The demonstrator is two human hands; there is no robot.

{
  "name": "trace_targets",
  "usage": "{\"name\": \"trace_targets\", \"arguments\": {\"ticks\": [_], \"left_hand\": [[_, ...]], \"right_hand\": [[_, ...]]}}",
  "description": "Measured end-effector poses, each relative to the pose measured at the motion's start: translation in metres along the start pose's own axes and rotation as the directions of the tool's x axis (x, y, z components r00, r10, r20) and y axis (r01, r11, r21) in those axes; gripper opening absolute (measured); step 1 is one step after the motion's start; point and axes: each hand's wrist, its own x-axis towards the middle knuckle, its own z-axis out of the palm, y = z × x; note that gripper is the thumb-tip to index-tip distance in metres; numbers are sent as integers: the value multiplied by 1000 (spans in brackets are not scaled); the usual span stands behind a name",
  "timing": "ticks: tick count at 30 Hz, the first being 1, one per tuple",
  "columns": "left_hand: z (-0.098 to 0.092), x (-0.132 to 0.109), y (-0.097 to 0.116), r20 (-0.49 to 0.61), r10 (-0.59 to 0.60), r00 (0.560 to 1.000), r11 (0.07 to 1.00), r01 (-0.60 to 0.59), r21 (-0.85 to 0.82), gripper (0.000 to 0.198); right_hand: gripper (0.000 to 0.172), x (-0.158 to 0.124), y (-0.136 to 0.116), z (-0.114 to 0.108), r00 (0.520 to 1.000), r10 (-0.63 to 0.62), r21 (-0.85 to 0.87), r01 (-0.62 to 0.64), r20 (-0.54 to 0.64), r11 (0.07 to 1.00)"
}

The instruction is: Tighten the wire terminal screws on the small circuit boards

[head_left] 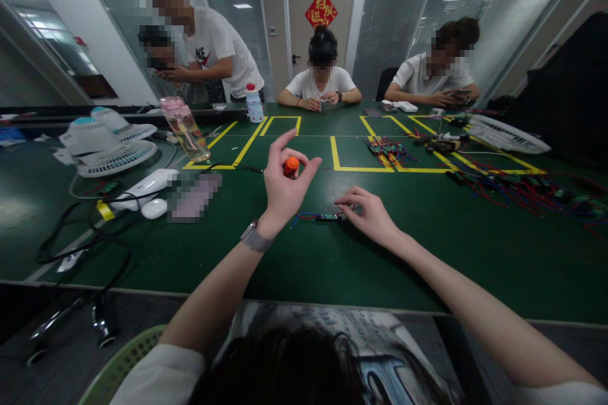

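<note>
My left hand (289, 180) is raised over the table, with its thumb and index finger apart. Its other fingers curl around an object with a round orange end (291, 166); the rest of that object is hidden in the palm. A small, narrow circuit board (327, 218) lies flat on the green table below and to the right, with red and blue wires (308, 216) trailing from its left end. My right hand (363, 212) rests at the board's right end, its thumb and fingertips pinched on thin wires there.
Bundled wired boards (389, 153) lie beyond my right hand, with a larger wire pile (536, 193) at the right. Leftward are a pink-lidded bottle (186, 130), white fans (111, 145), a white mouse (154, 208) and black cables (126, 243). Several people are across the table.
</note>
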Motion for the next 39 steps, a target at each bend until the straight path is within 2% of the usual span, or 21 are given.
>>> {"name": "trace_targets", "arguments": {"ticks": [1, 2, 3, 4, 6, 8, 9, 10, 15, 19, 29, 34, 39], "left_hand": [[-1, -1, 2, 106, 43, 993, 996, -50, 69, 34], [-2, -3, 3, 244, 62, 968, 988, -94, 120, 16], [-1, -4, 2, 388, 50, 920, 979, -122, 164, 11], [-1, -6, 1, 509, 18, 861, 965, -149, 217, 12], [2, -9, -3, 697, -88, 712, 912, -223, 344, 12], [4, -11, -7, 794, -168, 584, 850, -323, 417, 15], [5, -12, -8, 819, -195, 540, 823, -364, 436, 19], [6, -13, -9, 831, -213, 514, 803, -392, 449, 22], [5, -14, -10, 834, -294, 467, 745, -435, 506, 30], [5, -15, -14, 837, -329, 437, 728, -447, 520, 24], [6, -14, -15, 817, -344, 463, 771, -357, 527, 20], [5, -16, -17, 807, -340, 482, 802, -298, 517, 17], [5, -16, -18, 794, -380, 474, 792, -278, 544, 20]], "right_hand": [[17, 0, 1, 0, 1000, 0, -4, 0, 4, 1000], [17, 0, 2, 1, 1000, 1, -11, -1, 9, 1000], [17, 0, 2, 1, 1000, 3, -21, -3, 14, 1000], [16, 0, 3, 2, 1000, 5, -34, -5, 19, 999], [15, 1, 4, 2, 999, 8, -58, -6, 31, 998], [15, 1, 3, 2, 998, 11, -66, -8, 54, 998], [15, 1, 3, 2, 997, 13, -63, -8, 70, 998], [17, 1, 2, 2, 996, 12, -60, -7, 87, 998], [26, -1, -3, 1, 987, -9, -100, 26, 163, 995], [21, -1, -5, 1, 978, -26, -157, 59, 206, 986], [21, 1, -3, 4, 974, -15, -159, 52, 227, 986], [15, 3, -5, 3, 972, -5, -176, 48, 235, 983], [12, 3, -6, 4, 973, 9, -185, 35, 231, 982]]}}
